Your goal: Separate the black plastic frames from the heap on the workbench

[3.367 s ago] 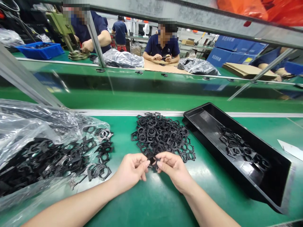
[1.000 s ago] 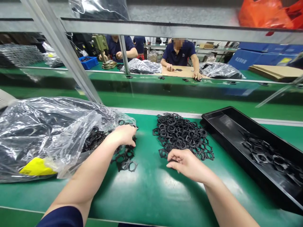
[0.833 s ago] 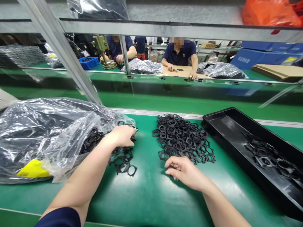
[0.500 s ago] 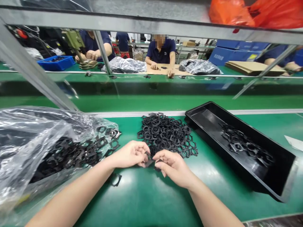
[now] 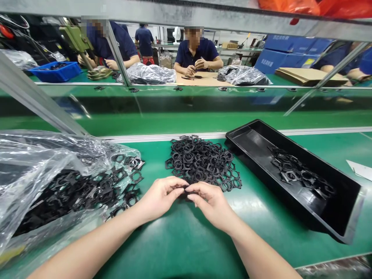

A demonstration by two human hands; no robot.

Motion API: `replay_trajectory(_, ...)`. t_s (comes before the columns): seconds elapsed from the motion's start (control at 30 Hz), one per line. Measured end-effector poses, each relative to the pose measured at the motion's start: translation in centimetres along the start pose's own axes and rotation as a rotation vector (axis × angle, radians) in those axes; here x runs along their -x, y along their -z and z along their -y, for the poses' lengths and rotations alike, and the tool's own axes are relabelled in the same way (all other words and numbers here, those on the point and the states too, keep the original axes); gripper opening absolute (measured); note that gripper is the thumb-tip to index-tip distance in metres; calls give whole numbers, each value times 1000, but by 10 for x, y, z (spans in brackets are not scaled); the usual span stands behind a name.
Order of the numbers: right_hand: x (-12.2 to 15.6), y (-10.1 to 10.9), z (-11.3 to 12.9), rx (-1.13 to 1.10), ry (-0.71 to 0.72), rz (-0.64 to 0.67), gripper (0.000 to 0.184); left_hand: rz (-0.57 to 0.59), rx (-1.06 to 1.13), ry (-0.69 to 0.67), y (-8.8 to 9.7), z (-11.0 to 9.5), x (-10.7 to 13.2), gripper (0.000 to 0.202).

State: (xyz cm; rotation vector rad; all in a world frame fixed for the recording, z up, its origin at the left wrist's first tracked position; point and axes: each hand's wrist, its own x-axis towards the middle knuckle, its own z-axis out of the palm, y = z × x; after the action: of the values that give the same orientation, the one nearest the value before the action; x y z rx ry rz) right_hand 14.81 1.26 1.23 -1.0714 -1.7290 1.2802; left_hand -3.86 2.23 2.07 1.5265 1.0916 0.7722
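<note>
My left hand (image 5: 162, 197) and my right hand (image 5: 210, 201) meet over the green table, thumbs and fingers pinched on a small black part (image 5: 185, 190) between them. Most of that part is hidden by my fingers. Just beyond my hands lies a heap of black ring-shaped parts (image 5: 200, 159). On the left, a clear plastic bag (image 5: 66, 159) spills loose black frame parts (image 5: 87, 193) with round openings. To the right stands a long black tray (image 5: 247, 149), slanted, with several black parts (image 5: 302, 174) inside.
A metal shelf frame (image 5: 66, 100) rises at the left and crosses overhead. Beyond the table runs a green belt (image 5: 186, 122) with several small black parts on its far edge. Co-workers sit across it, near a blue bin (image 5: 56, 73). A white sheet (image 5: 359, 169) lies far right.
My hands have drawn closer together, both now pinching at one spot. The single ring part beside my left forearm is no longer visible. The co-worker opposite has raised both hands together.
</note>
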Motion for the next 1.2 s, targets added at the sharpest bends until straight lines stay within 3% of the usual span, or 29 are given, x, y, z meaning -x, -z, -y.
replay_trajectory(0.1, -1, -2, 2, -144, -72, 31, 9, -23, -83, -79, 1, -3, 1, 16)
replay_trajectory(0.17, -1, -3, 4, -191, -85, 55, 8, -26, 5, -79, 0, -4, 0, 14)
replay_trajectory(0.33, 0, -2, 6, -128, -26, 67, 13, -24, 313, 145, -6, -4, 0, 25)
replay_trajectory(0.47, 1, -1, 5, -64, -6, 38, 14, -127, 379, 177, -7, -5, 2, 29)
replay_trajectory(0.67, 2, -1, 10, 9, 0, -51, 4, -88, 361, 190, -8, -9, 3, 15)
replay_trajectory(0.87, 1, -1, 13, 124, 170, -86, 8, -69, 264, 136, -10, -7, 6, 20)
replay_trajectory(1.03, 3, -1, 7, 122, 199, -122, 19, -37, 250, 117, -13, -7, 10, 27)
replay_trajectory(1.2, 7, -1, 4, 88, 169, -175, 15, -39, 229, 93, -15, -2, 11, 14)
